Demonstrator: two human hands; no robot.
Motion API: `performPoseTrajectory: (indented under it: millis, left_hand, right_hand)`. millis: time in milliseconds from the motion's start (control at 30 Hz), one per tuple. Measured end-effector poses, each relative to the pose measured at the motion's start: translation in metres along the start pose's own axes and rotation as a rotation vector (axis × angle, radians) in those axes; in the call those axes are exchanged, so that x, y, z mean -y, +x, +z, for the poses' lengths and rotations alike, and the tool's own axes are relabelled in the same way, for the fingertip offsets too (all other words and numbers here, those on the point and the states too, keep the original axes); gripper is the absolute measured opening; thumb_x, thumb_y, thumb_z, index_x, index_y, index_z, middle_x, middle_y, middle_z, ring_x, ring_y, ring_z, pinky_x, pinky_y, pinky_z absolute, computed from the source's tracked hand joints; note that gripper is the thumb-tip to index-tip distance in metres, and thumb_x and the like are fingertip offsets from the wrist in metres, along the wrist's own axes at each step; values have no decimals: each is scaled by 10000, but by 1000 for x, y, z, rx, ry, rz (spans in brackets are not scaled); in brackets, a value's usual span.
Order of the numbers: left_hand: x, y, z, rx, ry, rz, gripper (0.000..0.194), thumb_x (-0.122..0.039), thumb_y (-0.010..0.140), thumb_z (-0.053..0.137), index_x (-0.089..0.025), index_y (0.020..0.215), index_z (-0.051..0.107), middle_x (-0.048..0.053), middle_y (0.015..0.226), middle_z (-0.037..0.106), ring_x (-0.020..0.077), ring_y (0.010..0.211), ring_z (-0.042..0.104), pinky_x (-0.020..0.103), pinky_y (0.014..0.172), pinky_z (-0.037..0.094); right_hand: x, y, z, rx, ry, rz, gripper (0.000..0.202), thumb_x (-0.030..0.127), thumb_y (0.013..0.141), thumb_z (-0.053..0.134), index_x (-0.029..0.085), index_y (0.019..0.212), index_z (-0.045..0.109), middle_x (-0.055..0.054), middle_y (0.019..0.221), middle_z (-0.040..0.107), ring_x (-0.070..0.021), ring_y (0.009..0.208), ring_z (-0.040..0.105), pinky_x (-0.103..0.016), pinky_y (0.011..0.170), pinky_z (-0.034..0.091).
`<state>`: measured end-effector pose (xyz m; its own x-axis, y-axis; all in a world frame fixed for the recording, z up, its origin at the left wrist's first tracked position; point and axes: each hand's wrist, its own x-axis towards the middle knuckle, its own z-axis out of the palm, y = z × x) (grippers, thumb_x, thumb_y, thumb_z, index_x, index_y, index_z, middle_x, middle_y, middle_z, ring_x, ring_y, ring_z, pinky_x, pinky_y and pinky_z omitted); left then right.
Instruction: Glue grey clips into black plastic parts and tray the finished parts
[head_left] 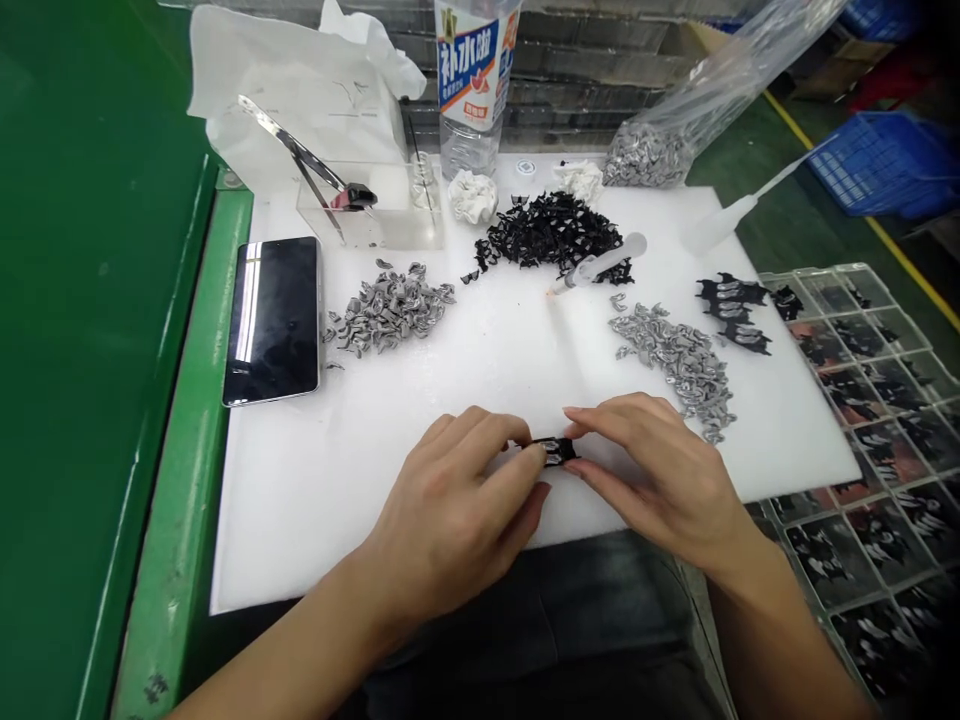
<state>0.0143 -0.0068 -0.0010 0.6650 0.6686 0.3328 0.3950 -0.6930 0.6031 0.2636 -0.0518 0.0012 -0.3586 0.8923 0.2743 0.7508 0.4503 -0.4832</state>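
A small black part with silver-grey inserts (556, 452) is held low over the near edge of the white board (480, 380). My left hand (457, 500) is closed on its left end, thumb and index finger covering that side. At the right end, the thumb and fingertips of my right hand (660, 470) curve around the part from below and above. Beyond my hands lie loose grey pieces (394, 310) on the left, more grey pieces (679, 365) on the right, and a heap of small black pieces (555, 232) at the back.
Left stands a dark-screened tablet (274, 320); behind it, tweezers (300, 155) lean in a clear box (375, 215). A bottle (474, 90), a plastic dropper (600, 265) and a bag of grey pieces (652, 150) are at the back. Right are finished-looking black parts (735, 310) and compartment trays (862, 420).
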Motion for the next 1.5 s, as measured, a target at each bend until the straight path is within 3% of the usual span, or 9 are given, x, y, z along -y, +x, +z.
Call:
performPoseTrajectory:
  millis: [167,633,933,1500]
  left_hand:
    - [2,-6,5,-59,69,79,280,-51,943,682,-160,1201,690,98,1167,723,242,1025,633,409,845,527]
    - [2,-4,2,10,124,123,288,-68,940,697,-150,1215,729,108,1219,717,267,1018,609,429,793,507]
    - [-4,0,1,-27,170,175,220,-51,948,661,-97,1140,758,142,1126,742,282,975,628,426,743,504]
    - [1,-5,4,-43,113,128,268,-63,928,722,-131,1185,751,107,1178,739,268,1010,631,421,764,503]
  right_hand:
    - [-2,-1,0,-20,-3,-27,478,130,927,768,215,1365,597,-81,1186,753,-235,1119,663,-440,980,529]
    - [9,2,5,-83,-35,-38,384,135,874,804,165,1227,658,-84,1096,754,-242,1018,647,-442,916,527]
    - [15,10,6,-99,65,99,266,153,889,789,197,1129,681,-46,1051,750,-211,989,644,-420,902,510]
    - [8,6,0,-73,136,137,304,215,894,816,226,1170,690,-37,1070,749,-217,1027,665,-433,930,527]
